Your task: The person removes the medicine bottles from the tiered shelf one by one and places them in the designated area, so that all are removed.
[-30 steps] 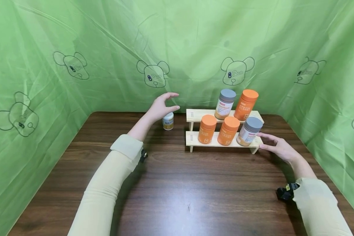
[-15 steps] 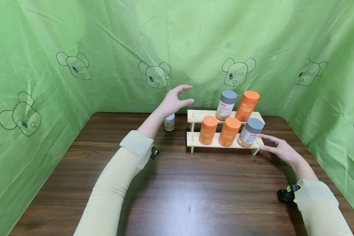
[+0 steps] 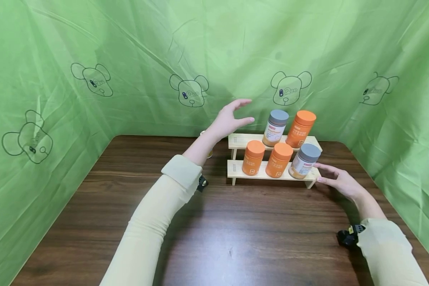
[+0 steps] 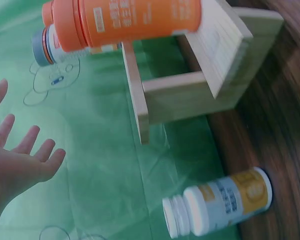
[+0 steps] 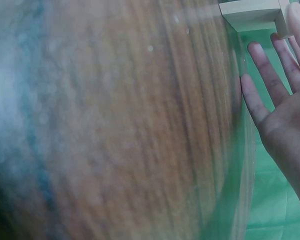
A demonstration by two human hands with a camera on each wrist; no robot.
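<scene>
A two-step wooden rack (image 3: 232, 169) bears several supplement jars. On its upper step stand a grey-lidded jar (image 3: 273, 130) and an orange jar (image 3: 300, 129). The lower step holds two orange jars (image 3: 253, 159) and a second grey-lidded jar (image 3: 304, 162) at its right end. My left hand (image 3: 227, 121), thumb and fingers spread around nothing, is raised left of the upper grey-lidded jar. With relaxed fingers, my right hand (image 3: 343, 182) touches the right end of the lower step. A white bottle (image 4: 222, 202) stands left of the rack, mostly hidden by my left wrist in the head view.
The dark wooden table (image 3: 214, 234) reaches back to a green curtain (image 3: 139, 95) printed with bear heads, which also hangs on both sides. Each wrist carries a small black camera (image 3: 349, 235).
My left hand has moved right, from above the white bottle to the left of the upper grey-lidded jar, and its wrist now covers most of that bottle. The right hand stays put.
</scene>
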